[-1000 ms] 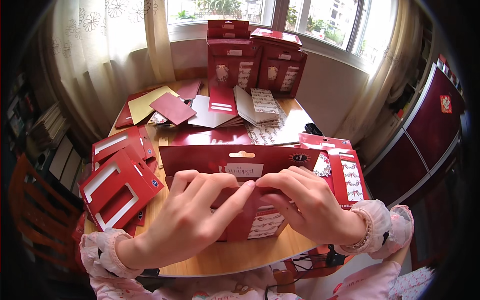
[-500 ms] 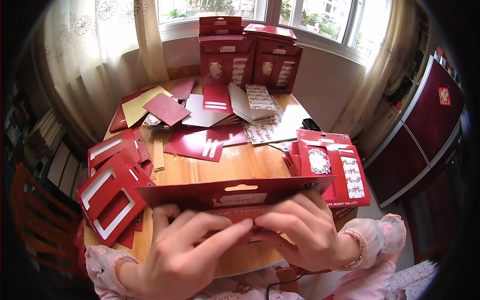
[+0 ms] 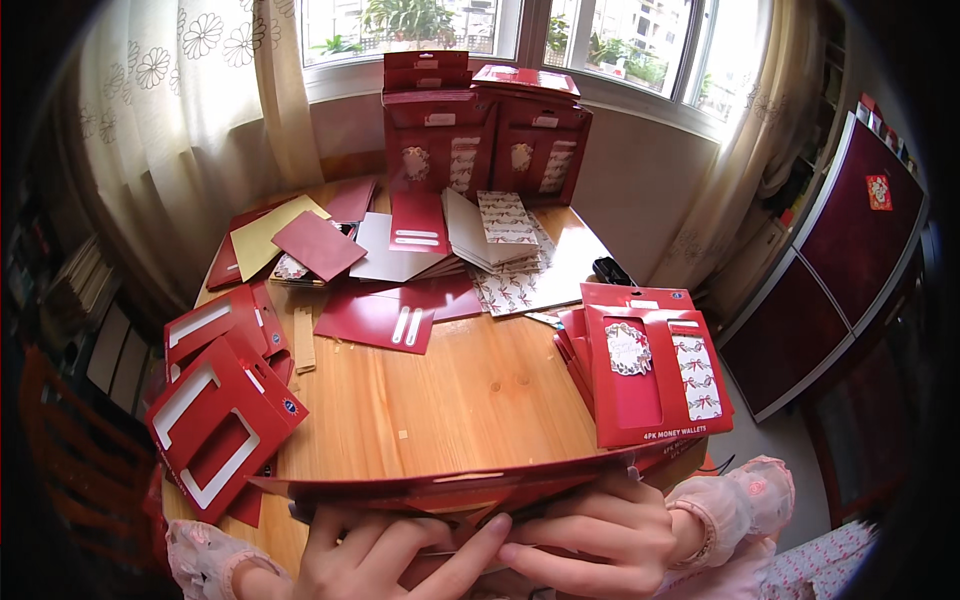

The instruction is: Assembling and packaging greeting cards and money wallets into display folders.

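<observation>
Close to my body at the table's near edge, I hold a red cardboard packaging sleeve (image 3: 400, 486) seen nearly edge-on. My left hand (image 3: 385, 560) grips its left part, index finger pointing towards the middle. On the other side my right hand (image 3: 600, 535) has its fingers curled round the sleeve, and both index fingertips nearly meet at the centre. What lies inside the sleeve is hidden. Right of it, a filled red pack (image 3: 648, 400) with a wreath card and bow-patterned card in its windows rests on more packs.
Empty red sleeves with cut-out windows (image 3: 215, 430) pile up at the left, beside a small wooden strip (image 3: 304, 340). Further back lie patterned cards (image 3: 508, 218), red cards (image 3: 375, 315) and a gold envelope (image 3: 275, 237). Finished packs (image 3: 440, 145) stand stacked by the window.
The sleeve and both hands have come lower and nearer to me. Its top has tipped, so its printed face and hanging hole no longer show.
</observation>
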`<state>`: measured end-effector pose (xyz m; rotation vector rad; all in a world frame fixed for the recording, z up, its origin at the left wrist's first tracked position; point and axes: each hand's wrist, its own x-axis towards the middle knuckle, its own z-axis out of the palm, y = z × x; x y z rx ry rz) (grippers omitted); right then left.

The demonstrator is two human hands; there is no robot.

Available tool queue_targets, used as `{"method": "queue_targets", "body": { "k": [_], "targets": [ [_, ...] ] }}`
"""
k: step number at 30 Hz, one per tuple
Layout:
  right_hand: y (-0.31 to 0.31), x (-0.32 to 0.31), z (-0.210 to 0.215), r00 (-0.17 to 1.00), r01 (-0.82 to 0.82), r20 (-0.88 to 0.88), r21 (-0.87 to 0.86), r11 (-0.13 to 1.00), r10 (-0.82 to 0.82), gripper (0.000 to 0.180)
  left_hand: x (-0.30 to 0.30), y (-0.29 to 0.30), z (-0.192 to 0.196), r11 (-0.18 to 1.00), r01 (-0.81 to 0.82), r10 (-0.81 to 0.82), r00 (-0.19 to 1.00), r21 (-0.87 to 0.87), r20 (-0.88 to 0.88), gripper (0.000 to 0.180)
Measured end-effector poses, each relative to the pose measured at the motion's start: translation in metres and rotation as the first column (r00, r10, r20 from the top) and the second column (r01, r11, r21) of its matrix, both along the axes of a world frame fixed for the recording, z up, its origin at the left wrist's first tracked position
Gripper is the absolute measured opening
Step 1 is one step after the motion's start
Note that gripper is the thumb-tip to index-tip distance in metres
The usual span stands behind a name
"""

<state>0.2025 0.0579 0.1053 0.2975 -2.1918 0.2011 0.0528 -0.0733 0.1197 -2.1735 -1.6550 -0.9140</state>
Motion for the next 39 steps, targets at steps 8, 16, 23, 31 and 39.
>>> {"method": "queue_targets", "body": {
  "k": [8, 16, 23, 31, 39],
  "targets": [
    [0.002, 0.002, -0.004, 0.994, 0.107, 0.008, 0.021, 0.994, -0.107, 0.039, -0.002, 0.005, -0.001, 0.997, -0.08, 0.079, 0.981, 0.0, -0.175, 0.043],
    [0.001, -0.005, -0.008, 0.964, 0.263, -0.009, 0.128, 0.956, -0.264, 0.038, -0.011, 0.011, -0.006, 0.995, -0.099, 0.092, 0.939, -0.006, -0.332, 0.025],
    [0.0, -0.003, -0.006, 0.939, 0.343, -0.091, 0.273, 0.899, -0.331, 0.031, -0.011, 0.011, -0.005, 0.98, -0.098, 0.186, 0.774, 0.175, -0.605, 0.022],
    [0.003, -0.003, -0.013, 0.947, 0.321, -0.105, 0.352, 0.88, -0.303, 0.027, -0.014, 0.01, -0.018, 0.991, -0.036, 0.092, 0.873, 0.126, -0.479, 0.02],
    [0.009, 0.001, -0.016, 0.962, 0.273, -0.111, 0.435, 0.858, -0.25, 0.02, -0.027, 0.014, -0.016, 0.98, 0.175, -0.109, 0.868, 0.094, -0.484, 0.023]
  ]
}}
